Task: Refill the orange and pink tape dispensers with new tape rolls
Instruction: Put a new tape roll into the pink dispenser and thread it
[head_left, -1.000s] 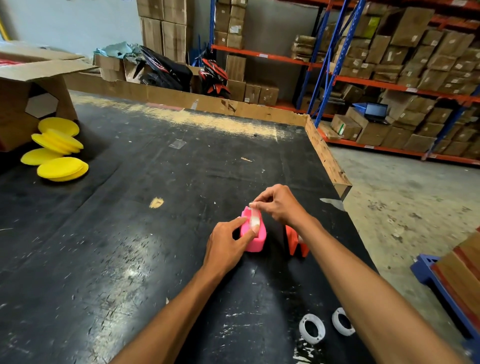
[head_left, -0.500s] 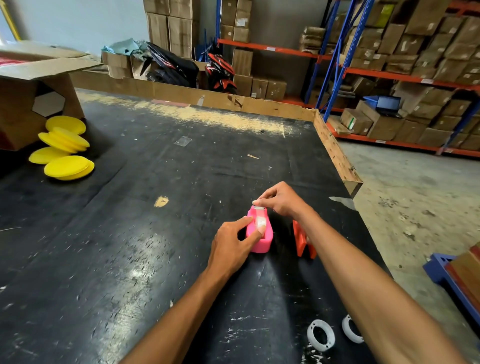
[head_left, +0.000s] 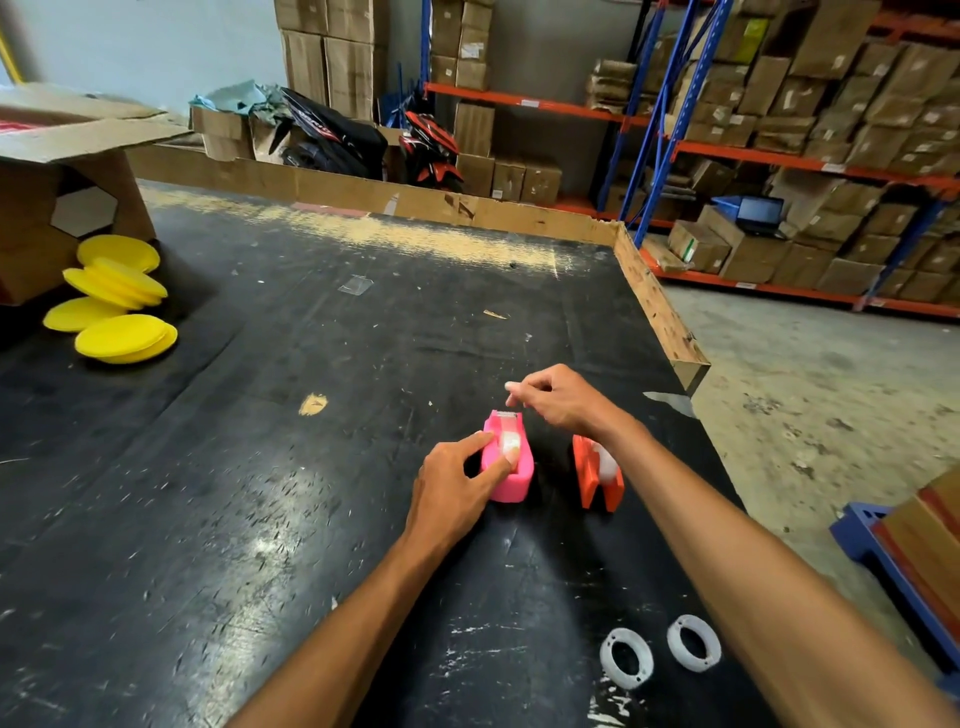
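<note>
Pink dispenser (head_left: 508, 460) stands on the black table (head_left: 218, 519) at frame centre, a roll of tape (head_left: 509, 443) seated in its slot. Left hand (head_left: 451, 486) grips the dispenser: fingers clamped on its left side, thumb pressing the roll. Right hand (head_left: 558, 397) hovers just above the cutter end, fingers pinched together; whether they hold a tape end, cannot tell. Orange dispenser (head_left: 597, 474) just right of the pink one, roll inside. Two empty white cores (head_left: 626, 658) lower right. Yellow pads (head_left: 117, 304) at left.
</note>
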